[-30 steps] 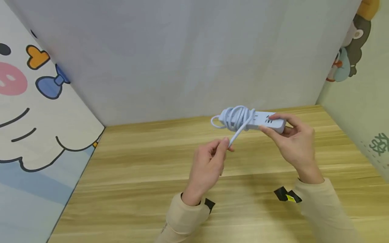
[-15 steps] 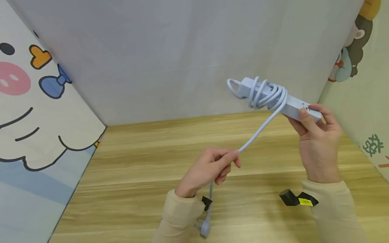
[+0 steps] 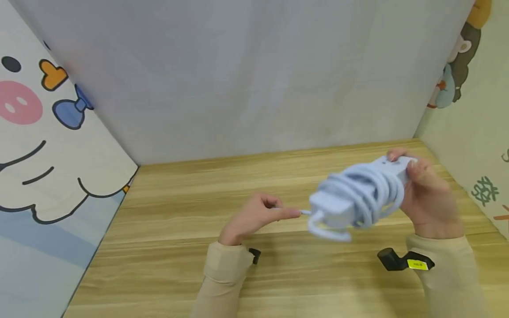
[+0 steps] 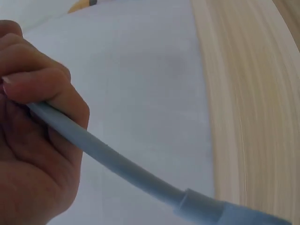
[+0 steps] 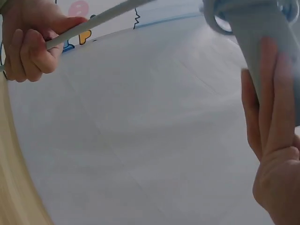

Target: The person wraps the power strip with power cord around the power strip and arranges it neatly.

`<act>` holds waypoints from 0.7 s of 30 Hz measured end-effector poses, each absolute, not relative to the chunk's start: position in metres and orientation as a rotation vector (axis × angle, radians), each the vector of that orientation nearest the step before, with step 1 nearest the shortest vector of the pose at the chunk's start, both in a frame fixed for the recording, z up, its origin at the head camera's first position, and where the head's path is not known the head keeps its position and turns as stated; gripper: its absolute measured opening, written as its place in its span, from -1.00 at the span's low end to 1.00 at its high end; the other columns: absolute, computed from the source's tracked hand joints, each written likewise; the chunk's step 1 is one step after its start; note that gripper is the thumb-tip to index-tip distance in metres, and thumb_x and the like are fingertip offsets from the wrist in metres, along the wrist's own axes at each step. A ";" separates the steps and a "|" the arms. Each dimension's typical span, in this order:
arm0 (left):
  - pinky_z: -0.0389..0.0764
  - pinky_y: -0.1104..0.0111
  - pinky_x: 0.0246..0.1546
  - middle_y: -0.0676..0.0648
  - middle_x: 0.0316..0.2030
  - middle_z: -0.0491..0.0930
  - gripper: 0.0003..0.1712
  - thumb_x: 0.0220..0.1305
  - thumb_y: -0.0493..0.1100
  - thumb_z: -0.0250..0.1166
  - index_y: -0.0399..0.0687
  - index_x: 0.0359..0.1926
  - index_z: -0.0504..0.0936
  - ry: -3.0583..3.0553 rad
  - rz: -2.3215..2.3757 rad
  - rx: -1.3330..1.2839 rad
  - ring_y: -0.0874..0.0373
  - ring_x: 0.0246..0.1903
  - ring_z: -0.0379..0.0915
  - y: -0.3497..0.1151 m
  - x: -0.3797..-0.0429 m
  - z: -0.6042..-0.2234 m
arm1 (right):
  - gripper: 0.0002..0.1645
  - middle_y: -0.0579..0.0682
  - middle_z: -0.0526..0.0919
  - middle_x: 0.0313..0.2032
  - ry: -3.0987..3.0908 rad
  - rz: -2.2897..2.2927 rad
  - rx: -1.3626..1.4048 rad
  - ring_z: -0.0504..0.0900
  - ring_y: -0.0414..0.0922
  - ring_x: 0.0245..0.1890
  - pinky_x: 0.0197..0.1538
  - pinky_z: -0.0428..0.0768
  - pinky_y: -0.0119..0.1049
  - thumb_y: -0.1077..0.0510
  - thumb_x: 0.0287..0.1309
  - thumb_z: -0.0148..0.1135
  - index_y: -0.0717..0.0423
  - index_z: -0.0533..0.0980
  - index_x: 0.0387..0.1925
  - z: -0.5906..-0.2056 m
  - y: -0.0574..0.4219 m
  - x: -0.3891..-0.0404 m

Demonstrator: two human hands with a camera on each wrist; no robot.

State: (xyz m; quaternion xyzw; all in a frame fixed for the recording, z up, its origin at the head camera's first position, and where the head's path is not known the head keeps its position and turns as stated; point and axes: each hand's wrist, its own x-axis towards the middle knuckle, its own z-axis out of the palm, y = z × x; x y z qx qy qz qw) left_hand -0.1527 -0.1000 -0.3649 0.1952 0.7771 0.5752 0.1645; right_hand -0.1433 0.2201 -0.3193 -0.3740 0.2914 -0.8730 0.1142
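Observation:
A pale blue-white power strip point(image 3: 332, 203) is up over the table, its cord point(image 3: 370, 185) looped several times round its body. My right hand point(image 3: 431, 198) grips the socket end. The wrapped end points toward the head camera and left, blurred, with a small loop of cord beneath it. My left hand point(image 3: 258, 216) pinches the free length of cord just left of the strip. In the left wrist view this cord point(image 4: 112, 159) runs out of the curled fingers to a thicker sleeve and the start of the plug point(image 4: 253, 216), cut off by the frame edge.
The wood-grain table point(image 3: 179, 198) lies under both hands. A pale curtain-like backdrop point(image 3: 238, 88) rises behind it. Cartoon-printed panels stand at the left point(image 3: 59, 154) and right point(image 3: 477, 132). Each wrist carries a small black mount point(image 3: 391, 259).
The strip rose to the right, then came down with its wrapped end swung toward the head camera. The left hand moved left along with the cord. The hanging plug has left the head view.

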 end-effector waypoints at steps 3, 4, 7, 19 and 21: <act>0.06 0.42 -0.60 0.04 -0.75 0.10 -0.37 -0.26 0.31 0.51 -0.08 -0.73 0.44 2.399 1.678 0.448 0.18 -0.67 -0.03 -0.103 -0.156 -0.367 | -0.69 0.16 0.55 -0.12 1.212 -2.301 -1.160 0.57 -0.04 -0.18 -0.18 0.60 -0.31 0.44 0.28 -0.17 0.32 0.46 -0.05 -0.324 0.221 -0.142; 0.07 0.42 -0.62 0.04 -0.76 0.13 -0.36 -0.32 0.34 0.52 -0.06 -0.73 0.45 2.480 1.679 0.425 0.19 -0.68 -0.01 -0.103 -0.156 -0.367 | -0.67 0.15 0.56 -0.12 1.334 -2.217 -1.184 0.58 -0.06 -0.19 -0.21 0.61 -0.32 0.49 0.22 -0.12 0.29 0.47 -0.07 -0.325 0.221 -0.141; 0.15 0.44 -0.69 0.08 -0.80 0.25 -0.34 -0.50 0.46 0.50 0.05 -0.75 0.46 2.781 1.590 0.343 0.23 -0.72 0.10 -0.104 -0.157 -0.366 | -0.59 0.15 0.58 -0.13 1.608 -1.956 -1.220 0.58 -0.04 -0.22 -0.26 0.64 -0.27 0.63 0.02 0.06 0.27 0.49 -0.11 -0.323 0.220 -0.137; 0.24 0.44 -0.73 0.14 -0.80 0.33 -0.47 0.06 0.38 0.26 0.09 -0.67 0.54 3.009 1.719 0.248 0.29 -0.79 0.15 -0.072 -0.127 -0.336 | -0.65 0.16 0.60 -0.21 2.507 -1.472 -0.751 0.69 -0.15 -0.44 -0.44 0.64 -0.31 0.12 -0.03 0.44 0.10 0.55 -0.19 -0.324 0.184 -0.138; 0.20 0.43 -0.77 0.10 -0.79 0.31 -0.50 0.25 0.32 0.11 0.07 -0.57 0.59 2.886 1.742 0.341 0.27 -0.81 0.11 -0.064 -0.119 -0.331 | -0.66 0.17 0.62 -0.23 2.659 -1.538 -0.703 0.68 -0.20 -0.48 -0.53 0.59 -0.38 0.15 -0.04 0.45 0.10 0.56 -0.19 -0.328 0.178 -0.142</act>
